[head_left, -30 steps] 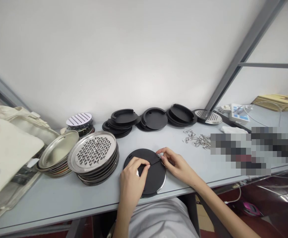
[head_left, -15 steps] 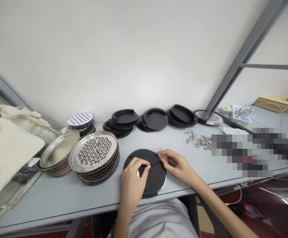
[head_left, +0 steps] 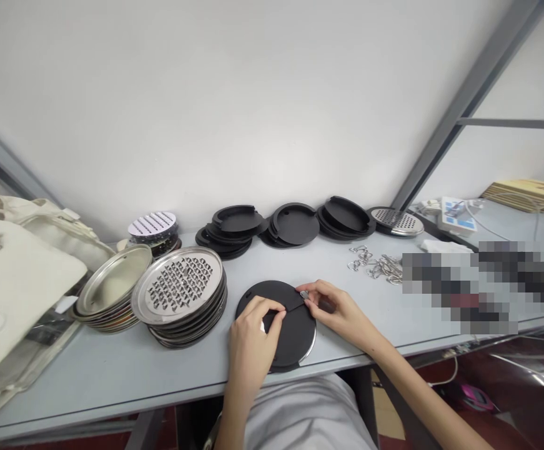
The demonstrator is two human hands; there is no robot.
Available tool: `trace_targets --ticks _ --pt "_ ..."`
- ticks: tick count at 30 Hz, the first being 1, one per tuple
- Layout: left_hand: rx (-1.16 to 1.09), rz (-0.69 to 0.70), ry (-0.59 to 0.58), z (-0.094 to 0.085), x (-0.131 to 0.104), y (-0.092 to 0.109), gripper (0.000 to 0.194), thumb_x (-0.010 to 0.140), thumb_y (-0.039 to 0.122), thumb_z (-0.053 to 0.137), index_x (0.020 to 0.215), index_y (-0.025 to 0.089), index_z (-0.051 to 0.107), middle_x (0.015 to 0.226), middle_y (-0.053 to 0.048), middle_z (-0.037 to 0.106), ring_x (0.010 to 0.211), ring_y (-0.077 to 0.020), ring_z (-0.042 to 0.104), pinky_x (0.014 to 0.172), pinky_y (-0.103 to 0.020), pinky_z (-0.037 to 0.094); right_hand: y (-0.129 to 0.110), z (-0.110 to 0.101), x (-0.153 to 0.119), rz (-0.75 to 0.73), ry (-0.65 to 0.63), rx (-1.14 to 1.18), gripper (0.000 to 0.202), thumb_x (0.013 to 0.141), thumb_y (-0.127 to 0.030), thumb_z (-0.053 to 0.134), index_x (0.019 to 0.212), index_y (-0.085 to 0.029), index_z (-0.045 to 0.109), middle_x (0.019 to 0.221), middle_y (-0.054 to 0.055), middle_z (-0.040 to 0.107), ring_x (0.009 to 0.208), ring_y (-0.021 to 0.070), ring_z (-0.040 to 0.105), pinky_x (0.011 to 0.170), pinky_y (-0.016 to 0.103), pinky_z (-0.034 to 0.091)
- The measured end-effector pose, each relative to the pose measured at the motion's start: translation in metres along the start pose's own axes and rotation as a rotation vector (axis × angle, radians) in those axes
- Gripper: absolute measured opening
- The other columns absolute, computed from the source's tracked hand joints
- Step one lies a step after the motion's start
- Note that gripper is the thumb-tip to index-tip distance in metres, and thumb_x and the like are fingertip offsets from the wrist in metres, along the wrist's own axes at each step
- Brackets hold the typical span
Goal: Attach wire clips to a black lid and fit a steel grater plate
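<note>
A round black disc lies near the table's front edge, with a strip of shiny metal rim showing at its lower right. My left hand rests on its left part, thumb and forefinger closed together near the middle; what they grip is too small to name. At the disc's upper right edge, my right hand pinches a small metal clip. A thin line runs across the disc between both hands. Several metal clips lie in a loose pile to the right.
Stacked grater plates and shallow metal lids stand left, beside a cream bag. Black lids line the wall, with a perforated disc to their right. A grey post rises at right, near a white box.
The whole view has shifted very slightly. Both hands keep nearly the same positions on the black disc, and the small metal clip stays at its upper right edge.
</note>
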State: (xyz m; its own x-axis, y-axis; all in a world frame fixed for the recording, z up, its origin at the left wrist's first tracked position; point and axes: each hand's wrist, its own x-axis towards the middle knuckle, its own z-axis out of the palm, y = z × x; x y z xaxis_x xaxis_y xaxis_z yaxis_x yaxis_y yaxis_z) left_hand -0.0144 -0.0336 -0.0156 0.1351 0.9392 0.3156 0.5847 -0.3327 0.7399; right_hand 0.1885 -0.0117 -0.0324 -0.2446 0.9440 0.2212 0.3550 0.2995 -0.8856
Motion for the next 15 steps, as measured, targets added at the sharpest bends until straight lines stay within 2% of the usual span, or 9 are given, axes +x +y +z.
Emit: trace_targets --ticks 15 --pt "0.011 0.006 0.004 0.0010 -0.0005 -0.0013 0.011 0.086 0.017 0.056 0.084 0.027 0.063 0.091 0.006 0.063 0.084 -0.0116 0.060 0.073 -0.023 0.040 0.0006 0.0008 -0.0004 0.028 -0.044 0.026 0.021 0.091 -0.026 0.050 0.110 -0.019 0.056 0.071 -0.003 0.047 0.068 0.0125 0.045 0.065 0.024 0.038"
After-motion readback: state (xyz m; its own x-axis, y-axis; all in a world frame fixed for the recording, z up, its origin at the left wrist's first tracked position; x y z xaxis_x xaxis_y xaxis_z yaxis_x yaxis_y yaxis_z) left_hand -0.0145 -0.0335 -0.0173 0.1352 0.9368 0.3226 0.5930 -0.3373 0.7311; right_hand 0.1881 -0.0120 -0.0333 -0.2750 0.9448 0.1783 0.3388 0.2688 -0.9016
